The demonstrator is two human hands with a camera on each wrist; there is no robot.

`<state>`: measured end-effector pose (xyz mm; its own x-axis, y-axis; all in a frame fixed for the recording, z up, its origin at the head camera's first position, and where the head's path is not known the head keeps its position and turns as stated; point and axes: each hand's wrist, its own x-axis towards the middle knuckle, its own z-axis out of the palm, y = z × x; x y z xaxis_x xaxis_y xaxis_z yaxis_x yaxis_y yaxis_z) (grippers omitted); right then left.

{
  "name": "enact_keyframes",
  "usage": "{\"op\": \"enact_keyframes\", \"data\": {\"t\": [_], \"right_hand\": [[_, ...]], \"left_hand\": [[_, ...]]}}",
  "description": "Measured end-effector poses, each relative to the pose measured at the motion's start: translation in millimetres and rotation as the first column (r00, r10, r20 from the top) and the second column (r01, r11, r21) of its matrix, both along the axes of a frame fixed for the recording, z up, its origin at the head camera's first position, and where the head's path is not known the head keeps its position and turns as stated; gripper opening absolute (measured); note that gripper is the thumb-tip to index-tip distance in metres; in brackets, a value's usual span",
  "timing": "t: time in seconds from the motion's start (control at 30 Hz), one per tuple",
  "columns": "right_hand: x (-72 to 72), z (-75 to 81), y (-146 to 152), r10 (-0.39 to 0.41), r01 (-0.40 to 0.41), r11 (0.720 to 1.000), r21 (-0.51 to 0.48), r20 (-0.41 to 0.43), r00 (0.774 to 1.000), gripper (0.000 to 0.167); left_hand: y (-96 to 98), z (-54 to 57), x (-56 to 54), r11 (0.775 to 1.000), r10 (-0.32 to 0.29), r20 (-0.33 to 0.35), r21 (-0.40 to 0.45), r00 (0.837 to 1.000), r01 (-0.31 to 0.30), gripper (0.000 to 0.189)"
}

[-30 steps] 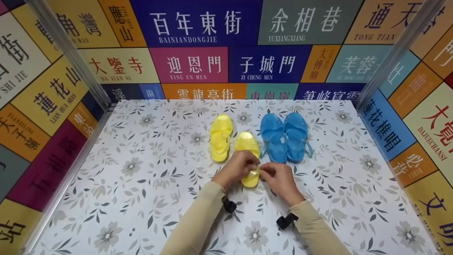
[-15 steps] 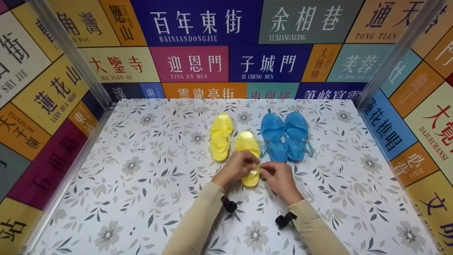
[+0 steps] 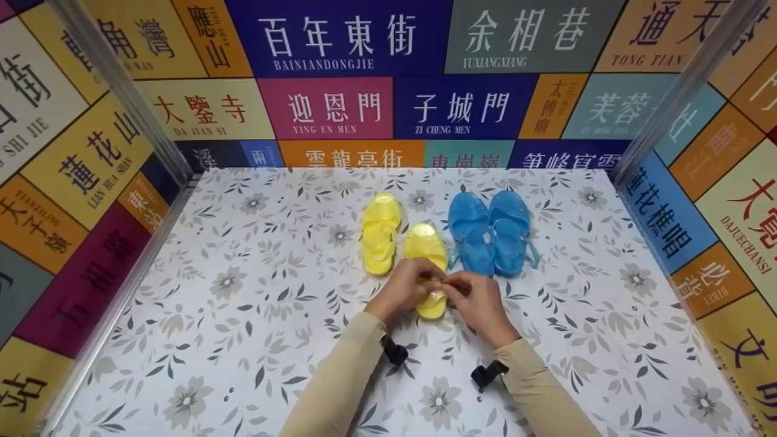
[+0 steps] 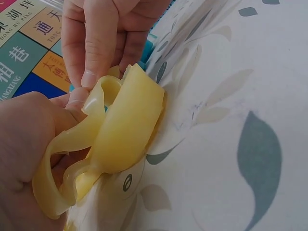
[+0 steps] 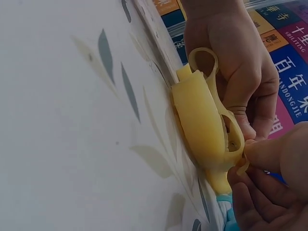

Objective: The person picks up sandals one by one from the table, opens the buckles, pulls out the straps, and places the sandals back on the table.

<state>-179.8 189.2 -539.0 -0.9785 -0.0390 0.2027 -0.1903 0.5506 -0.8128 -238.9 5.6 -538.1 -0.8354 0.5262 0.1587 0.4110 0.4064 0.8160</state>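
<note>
A yellow jelly sandal lies sole down on the table, toe pointing away, its middle hidden under my hands. My left hand reaches over it from the left and holds its ankle strap, which loops up beside the heel. From the right, my right hand pinches the strap's free end between thumb and fingers. The fingertips of both hands meet there at the sandal's side. In the right wrist view a small buckle shows inside the strap's loop, close to the left hand's fingertips.
The other yellow sandal lies just behind on the left. A pair of blue sandals sits side by side at the right, close to my right hand. Printed panels wall in the flower-patterned table at the back and sides.
My right hand has shifted slightly left and up, so its fingertips now meet the left hand's at the strap. The left hand and all sandals stay in place.
</note>
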Motion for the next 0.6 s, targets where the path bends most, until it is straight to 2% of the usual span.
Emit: {"op": "enact_keyframes", "data": {"t": [0.2,0.47,0.6], "right_hand": [[1.7,-2.0,6.7,0.020,-0.019,1.000,-0.017,0.071,0.997,0.009],[4.3,-6.4,11.5,0.040,-0.039,0.999,-0.012,0.082,0.996,0.009],[4.9,-6.5,11.6,0.041,-0.040,0.999,-0.019,0.071,0.997,0.007]], "left_hand": [[0.6,0.2,-0.5,1.000,-0.003,-0.022,-0.006,1.000,0.003,0.022],[1.7,2.1,-1.4,0.999,0.006,0.028,-0.049,1.000,-0.004,0.024],[2.0,0.5,-1.7,0.999,-0.004,0.019,-0.052,1.000,0.005,0.023]]}}
